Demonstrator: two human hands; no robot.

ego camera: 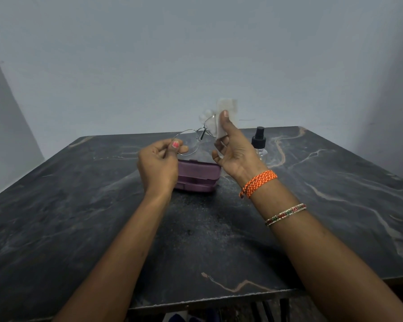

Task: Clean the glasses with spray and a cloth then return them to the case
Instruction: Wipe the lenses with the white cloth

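While both forearms reached out over the dark marble table (79,217), the left hand (159,162) was curled, thumb and fingers pinched on the left rim of the wire-framed glasses (191,141), holding them in the air above the far half of the table. The right hand (234,149) stood raised with palm turned left, thumb pointing up — pressing a white cloth (226,117) against the right lens. Below the hands lay the closed purple case (199,176), flat on the table. Just right of the right hand stood the spray bottle (258,145), upright — untouched.
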